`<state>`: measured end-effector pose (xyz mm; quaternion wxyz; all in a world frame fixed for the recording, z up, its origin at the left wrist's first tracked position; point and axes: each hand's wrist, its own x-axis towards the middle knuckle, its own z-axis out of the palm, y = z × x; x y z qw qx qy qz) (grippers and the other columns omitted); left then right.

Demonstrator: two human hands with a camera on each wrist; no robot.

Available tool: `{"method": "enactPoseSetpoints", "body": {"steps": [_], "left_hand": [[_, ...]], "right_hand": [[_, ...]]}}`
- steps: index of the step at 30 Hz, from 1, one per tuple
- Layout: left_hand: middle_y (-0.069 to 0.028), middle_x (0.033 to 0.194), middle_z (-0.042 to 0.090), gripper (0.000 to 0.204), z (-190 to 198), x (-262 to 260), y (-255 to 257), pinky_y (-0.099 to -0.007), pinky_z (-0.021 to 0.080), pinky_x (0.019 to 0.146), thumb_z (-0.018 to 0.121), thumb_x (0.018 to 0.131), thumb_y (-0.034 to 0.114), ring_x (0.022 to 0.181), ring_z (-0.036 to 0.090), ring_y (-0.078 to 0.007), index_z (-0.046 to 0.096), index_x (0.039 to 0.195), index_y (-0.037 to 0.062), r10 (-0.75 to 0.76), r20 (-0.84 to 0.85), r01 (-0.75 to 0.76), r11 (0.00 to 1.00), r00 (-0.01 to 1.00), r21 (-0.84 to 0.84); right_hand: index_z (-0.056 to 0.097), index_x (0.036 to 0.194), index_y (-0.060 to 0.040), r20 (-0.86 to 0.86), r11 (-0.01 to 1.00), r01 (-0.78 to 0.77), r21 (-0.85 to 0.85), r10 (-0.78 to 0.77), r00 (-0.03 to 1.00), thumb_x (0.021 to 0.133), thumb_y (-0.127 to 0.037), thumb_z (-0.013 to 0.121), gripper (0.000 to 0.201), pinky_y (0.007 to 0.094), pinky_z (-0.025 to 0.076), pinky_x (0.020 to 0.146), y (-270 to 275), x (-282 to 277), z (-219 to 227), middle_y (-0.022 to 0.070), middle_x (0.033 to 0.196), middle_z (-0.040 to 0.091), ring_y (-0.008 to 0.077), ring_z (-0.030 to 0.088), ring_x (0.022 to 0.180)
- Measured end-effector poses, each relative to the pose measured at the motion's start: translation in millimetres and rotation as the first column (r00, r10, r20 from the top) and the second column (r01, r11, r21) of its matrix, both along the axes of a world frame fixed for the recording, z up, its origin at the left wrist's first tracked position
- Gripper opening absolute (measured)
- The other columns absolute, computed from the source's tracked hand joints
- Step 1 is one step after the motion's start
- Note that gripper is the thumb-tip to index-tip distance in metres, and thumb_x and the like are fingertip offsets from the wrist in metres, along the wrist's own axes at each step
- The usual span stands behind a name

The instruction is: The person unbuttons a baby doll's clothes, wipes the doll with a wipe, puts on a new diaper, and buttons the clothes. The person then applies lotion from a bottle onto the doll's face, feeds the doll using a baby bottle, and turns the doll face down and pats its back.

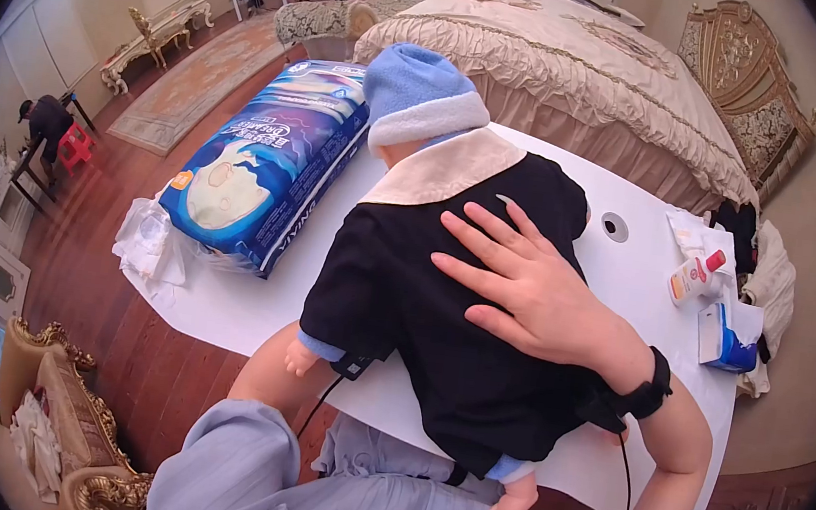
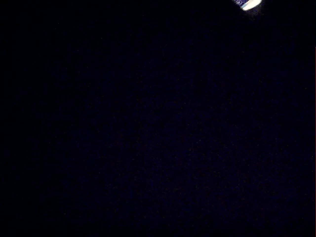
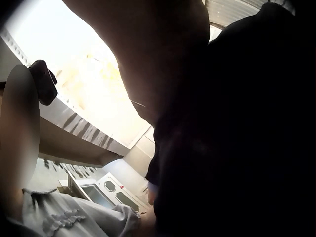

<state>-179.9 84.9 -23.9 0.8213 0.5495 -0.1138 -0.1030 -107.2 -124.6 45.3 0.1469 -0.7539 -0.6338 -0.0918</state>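
A baby doll [image 1: 444, 289] in a black top with a cream collar and a blue hat [image 1: 421, 100] with a white brim leans over the white table, its back toward the head camera. My right hand [image 1: 539, 295] rests on its upper back with fingers spread and straight. The left forearm [image 1: 279, 371] passes under the doll's front, and that hand is hidden behind the body. Almost all of the left wrist view is black. Dark cloth of the doll's top [image 3: 237, 128] fills the right part of the right wrist view, beside my palm.
A blue diaper pack [image 1: 262, 163] lies left on the white table [image 1: 655, 384], near a crumpled white plastic wrapper [image 1: 152, 251]. A bottle with a red cap [image 1: 695, 276] and a blue-white box [image 1: 729, 337] stand at the right edge. Thin cables hang from both wrists. A bed [image 1: 551, 60] stands behind.
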Motion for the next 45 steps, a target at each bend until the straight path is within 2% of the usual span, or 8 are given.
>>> {"method": "enactPoseSetpoints", "body": {"steps": [3,5,17,24,26,30,41,45], "left_hand": [[-0.0111,0.146,0.044,0.060,6.2,10.7,-1.9,-0.0364,0.043,0.103,0.061,0.093,0.037,0.135,0.041,-0.0214,0.042,0.142,0.0098,-0.003,0.001,0.003,1.000,1.000,0.012],[-0.0112,0.146,0.044,0.060,10.5,16.3,-3.7,-0.0365,0.043,0.103,0.061,0.092,0.037,0.134,0.042,-0.0214,0.042,0.142,0.0098,-0.004,0.006,0.004,1.000,1.000,0.022],[-0.0115,0.145,0.045,0.060,7.4,-1.4,-0.3,-0.0369,0.044,0.102,0.062,0.092,0.038,0.134,0.043,-0.0219,0.044,0.141,0.0099,0.001,0.027,-0.003,0.998,1.000,0.060],[-0.0116,0.144,0.046,0.060,15.0,15.0,-7.7,-0.0372,0.044,0.101,0.062,0.091,0.038,0.133,0.043,-0.0222,0.044,0.141,0.0100,-0.010,0.028,0.007,0.997,1.000,0.081],[-0.0117,0.144,0.046,0.060,16.8,18.2,-8.4,-0.0372,0.044,0.101,0.062,0.091,0.038,0.133,0.043,-0.0222,0.045,0.140,0.0100,-0.014,0.028,0.011,0.996,1.000,0.088],[-0.0118,0.143,0.046,0.060,18.2,18.3,-6.7,-0.0374,0.044,0.101,0.063,0.091,0.038,0.133,0.044,-0.0224,0.045,0.140,0.0101,-0.018,0.029,0.015,0.995,0.999,0.100],[-0.0120,0.142,0.047,0.060,14.8,8.0,-1.5,-0.0378,0.045,0.100,0.064,0.090,0.039,0.132,0.044,-0.0228,0.046,0.139,0.0102,-0.029,0.029,0.026,0.991,0.999,0.128],[-0.0121,0.142,0.047,0.060,16.8,10.7,-3.7,-0.0379,0.045,0.100,0.064,0.089,0.039,0.132,0.045,-0.0230,0.047,0.139,0.0102,-0.036,0.025,0.032,0.989,0.999,0.143]], "right_hand": [[0.046,0.143,-0.0115,-0.029,0.998,-0.028,0.047,0.030,0.999,0.093,-0.026,0.059,0.054,0.0514,0.017,0.118,6.0,9.3,9.2,0.0136,0.154,0.033,0.0330,0.028,0.144],[0.045,0.144,-0.0105,0.042,0.986,0.057,0.157,-0.064,0.997,0.093,-0.027,0.057,0.054,0.0513,0.017,0.118,13.5,16.7,12.4,0.0148,0.155,0.031,0.0343,0.025,0.145],[0.047,0.143,-0.0120,-0.016,0.999,0.036,-0.029,-0.037,0.999,0.096,-0.029,0.052,0.051,0.0547,0.011,0.118,1.3,7.0,6.6,0.0133,0.156,0.032,0.0346,0.023,0.146],[0.049,0.141,-0.0123,0.046,0.992,0.030,0.120,-0.036,0.998,0.096,-0.031,0.054,0.049,0.0535,0.015,0.118,10.2,13.2,14.8,0.0142,0.153,0.035,0.0348,0.027,0.144],[0.045,0.144,-0.0127,0.081,0.981,0.097,0.167,-0.111,0.990,0.096,-0.033,0.055,0.053,0.0524,0.016,0.118,13.6,17.1,11.8,0.0151,0.154,0.033,0.0351,0.025,0.145],[0.042,0.146,-0.0131,0.082,0.986,0.124,0.112,-0.133,0.988,0.095,-0.033,0.056,0.057,0.0520,0.016,0.118,14.7,23.5,0.7,0.0151,0.155,0.031,0.0346,0.023,0.146],[0.049,0.140,-0.0106,0.003,0.999,-0.024,0.035,0.024,1.000,0.092,-0.027,0.060,0.052,0.0522,0.019,0.117,1.2,21.5,7.3,0.0129,0.152,0.037,0.0339,0.029,0.143],[0.048,0.142,-0.0097,0.000,0.992,0.006,0.126,-0.006,1.000,0.093,-0.025,0.057,0.053,0.0521,0.014,0.119,13.2,23.0,10.1,0.0124,0.155,0.034,0.0342,0.024,0.146]]}}
